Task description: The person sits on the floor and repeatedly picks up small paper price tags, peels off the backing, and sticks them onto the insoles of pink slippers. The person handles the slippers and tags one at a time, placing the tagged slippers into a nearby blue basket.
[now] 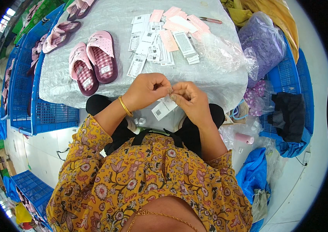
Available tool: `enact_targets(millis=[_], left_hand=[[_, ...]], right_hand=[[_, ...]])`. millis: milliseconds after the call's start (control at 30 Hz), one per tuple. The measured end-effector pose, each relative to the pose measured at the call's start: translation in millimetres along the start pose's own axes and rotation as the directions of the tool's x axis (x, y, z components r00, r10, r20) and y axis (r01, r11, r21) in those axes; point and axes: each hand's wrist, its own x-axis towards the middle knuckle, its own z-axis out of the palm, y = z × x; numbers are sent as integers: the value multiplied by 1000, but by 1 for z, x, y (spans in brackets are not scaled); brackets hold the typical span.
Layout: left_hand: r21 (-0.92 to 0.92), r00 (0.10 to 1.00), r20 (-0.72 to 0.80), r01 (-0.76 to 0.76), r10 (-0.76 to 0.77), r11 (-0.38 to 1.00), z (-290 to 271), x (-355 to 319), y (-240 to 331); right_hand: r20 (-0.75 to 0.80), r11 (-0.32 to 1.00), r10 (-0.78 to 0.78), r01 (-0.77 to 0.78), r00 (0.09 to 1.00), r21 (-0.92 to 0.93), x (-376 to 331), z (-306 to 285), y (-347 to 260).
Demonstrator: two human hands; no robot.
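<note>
Over my lap, just off the table's near edge, my left hand and my right hand meet fingertip to fingertip, both closed in a pinch. A white paper tag with a square code hangs beneath them, its upper end at my right thumb. What lies between the left fingertips is too small to make out. Beyond my hands are loose white tags and pink cards, spread in an overlapping pile. Left of that pile, a pair of pink slippers with checked insoles stands on the table.
Plastic film covers the table. More pink slippers stand at its far left. Crumpled clear plastic and a small slim tool lie right of the cards. Blue crates flank the table; a purple bagged bundle sits at right.
</note>
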Motion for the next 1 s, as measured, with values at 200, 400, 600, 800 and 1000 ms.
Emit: enact_targets(millis=[200,400,600,800,1000], left_hand=[[58,994,-108,-12,18,998,-3,9,-8],[714,908,-257,-52,330,699,-50,68,-46],[769,970,-147,-10,193,639,-70,95,-58],[663,968,-230,78,104,744,-76,103,-52],[455,941,-321,57,104,889,-88,93,-48]], right_hand=[[-20,994,89,-90,996,-66,4,-2,5],[-76,996,17,-24,997,-91,5,0,5],[-89,998,41,-44,995,-36,2,-2,13],[-87,998,64,-66,994,-24,-1,4,11],[-63,998,58,-59,996,-24,-1,3,8]])
